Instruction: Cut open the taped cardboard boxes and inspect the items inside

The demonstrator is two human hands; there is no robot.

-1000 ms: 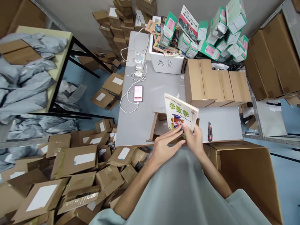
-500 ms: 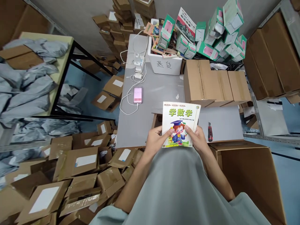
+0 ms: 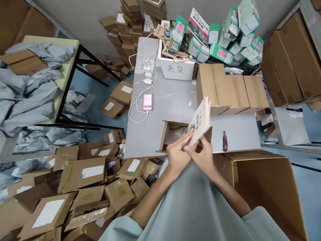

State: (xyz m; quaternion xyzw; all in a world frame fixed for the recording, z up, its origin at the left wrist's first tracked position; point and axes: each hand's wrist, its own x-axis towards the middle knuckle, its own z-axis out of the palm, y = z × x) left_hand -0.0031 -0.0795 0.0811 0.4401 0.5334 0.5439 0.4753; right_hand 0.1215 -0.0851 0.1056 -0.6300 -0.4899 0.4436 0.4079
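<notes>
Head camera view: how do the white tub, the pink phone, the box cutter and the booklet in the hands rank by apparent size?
1. White tub, largest.
2. Booklet, though it is tilted, blurred and nearer the camera, so its rank is unsure.
3. Pink phone.
4. Box cutter, smallest.

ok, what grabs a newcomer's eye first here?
Both hands, left hand and right hand, hold a thin booklet tilted above an open cardboard box on the grey table. Green-and-white cartons are heaped at the back right, and sealed parcels cover the floor at left.
</notes>
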